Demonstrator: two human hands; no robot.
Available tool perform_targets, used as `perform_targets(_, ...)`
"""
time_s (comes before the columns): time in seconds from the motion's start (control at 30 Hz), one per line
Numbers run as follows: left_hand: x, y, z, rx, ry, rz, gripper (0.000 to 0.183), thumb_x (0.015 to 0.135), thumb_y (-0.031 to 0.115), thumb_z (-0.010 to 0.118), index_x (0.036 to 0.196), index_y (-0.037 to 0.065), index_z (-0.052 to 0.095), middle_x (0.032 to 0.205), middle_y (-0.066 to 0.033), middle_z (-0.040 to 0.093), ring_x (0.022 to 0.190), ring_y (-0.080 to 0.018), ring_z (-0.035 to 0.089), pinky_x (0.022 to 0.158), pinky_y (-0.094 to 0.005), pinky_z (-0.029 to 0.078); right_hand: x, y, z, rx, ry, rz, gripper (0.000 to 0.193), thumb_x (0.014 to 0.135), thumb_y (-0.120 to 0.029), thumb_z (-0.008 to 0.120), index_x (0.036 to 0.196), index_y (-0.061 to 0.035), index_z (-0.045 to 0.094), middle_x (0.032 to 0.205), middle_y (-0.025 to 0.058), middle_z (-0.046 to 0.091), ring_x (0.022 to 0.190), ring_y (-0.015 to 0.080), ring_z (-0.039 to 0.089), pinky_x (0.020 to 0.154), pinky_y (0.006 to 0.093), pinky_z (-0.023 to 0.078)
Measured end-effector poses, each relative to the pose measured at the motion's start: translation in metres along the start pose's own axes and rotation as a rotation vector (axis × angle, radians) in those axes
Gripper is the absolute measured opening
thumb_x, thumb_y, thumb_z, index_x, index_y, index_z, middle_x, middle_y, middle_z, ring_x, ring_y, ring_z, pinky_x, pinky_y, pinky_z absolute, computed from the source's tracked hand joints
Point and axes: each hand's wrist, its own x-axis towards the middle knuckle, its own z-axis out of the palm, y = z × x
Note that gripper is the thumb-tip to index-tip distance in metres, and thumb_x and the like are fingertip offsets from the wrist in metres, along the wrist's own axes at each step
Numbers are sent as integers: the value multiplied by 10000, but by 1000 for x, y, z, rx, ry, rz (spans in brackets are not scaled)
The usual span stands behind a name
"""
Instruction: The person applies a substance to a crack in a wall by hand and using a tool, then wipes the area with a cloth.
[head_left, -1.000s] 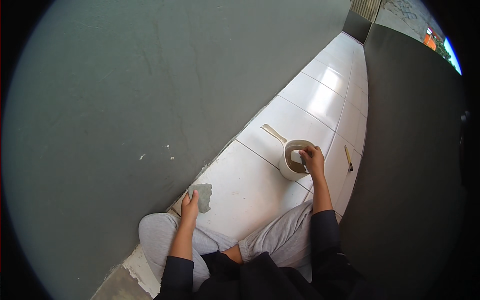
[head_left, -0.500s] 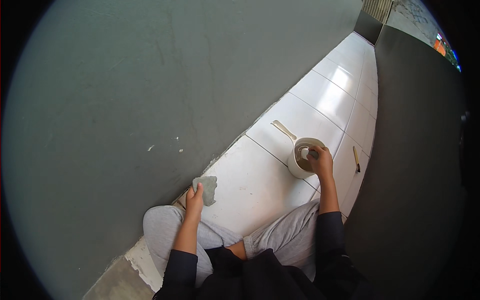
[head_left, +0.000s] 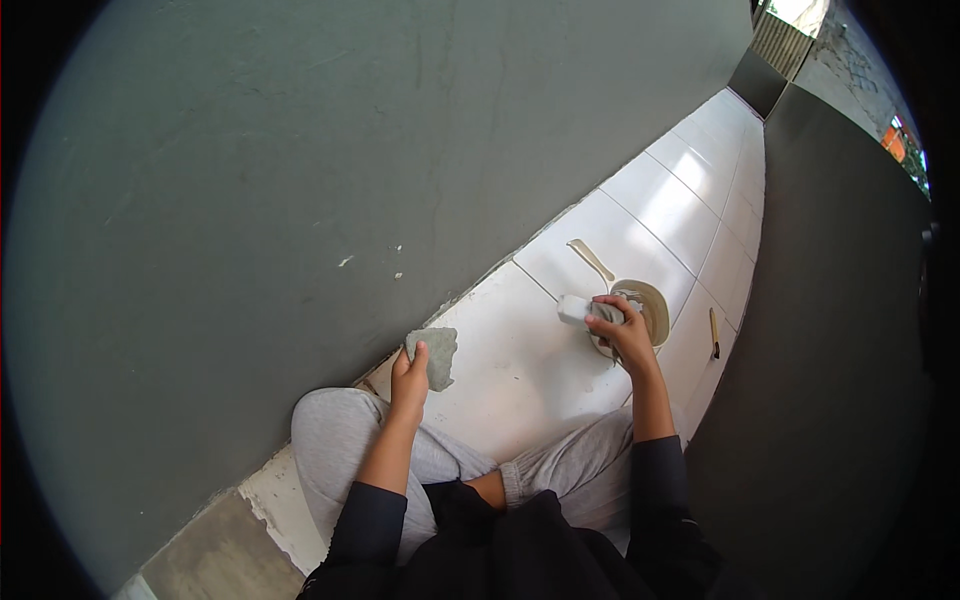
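My left hand (head_left: 408,385) is closed on a flat grey piece with ragged edges (head_left: 434,358), beside the foot of the grey wall; I cannot tell its material. Closed too, my right hand (head_left: 622,335) grips a small white block-like object with a grey part (head_left: 573,309), whose exact kind does not show. It is at the left rim of a white dipper (head_left: 656,312), partly in front of it. The dipper's pale handle (head_left: 590,258) points up and left. Light residue shows inside the dipper; the rest of its contents is hidden by my hand.
White floor tiles (head_left: 500,340) run in a narrow strip between a grey wall (head_left: 250,200) and a dark grey wall (head_left: 830,300). A brush with a wooden handle (head_left: 714,330) lies right of the dipper. My crossed legs (head_left: 345,440) fill the near side.
My right hand has lifted the white object out of the dipper and moved it left over the rim. The left hand keeps its grey piece. The whole view has shifted slightly.
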Motion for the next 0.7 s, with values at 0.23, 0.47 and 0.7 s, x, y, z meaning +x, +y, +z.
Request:
perform_targets(0.23, -7, 10, 8, -45, -57, -35, 412, 943, 323, 461, 1164, -19, 526, 1089, -66, 585, 993, -126, 525, 877, -260, 398, -10, 47, 81, -954, -295, -435, 275, 696, -173, 695, 956, -145, 612, 954, 132, 547, 839, 312, 594, 699, 399, 512)
perform_targets(0.47, -17, 17, 10, -111, -90, -100, 379, 945, 305, 461, 1128, -17, 543, 1066, -57, 593, 973, -117, 529, 874, -258, 397, 9, 54, 97, -1285, -266, -656, 234, 737, -215, 647, 910, -143, 508, 849, 114, 519, 640, 294, 605, 487, 377, 511)
perform_targets(0.7, -14, 13, 15, -62, -107, -119, 362, 945, 305, 466, 1120, -1, 550, 1040, -49, 595, 944, -109, 523, 856, -255, 397, 97, 49, 126, -1198, 42, -692, 165, 749, -243, 635, 821, -136, 534, 799, 118, 531, 555, 279, 600, 461, 377, 495)
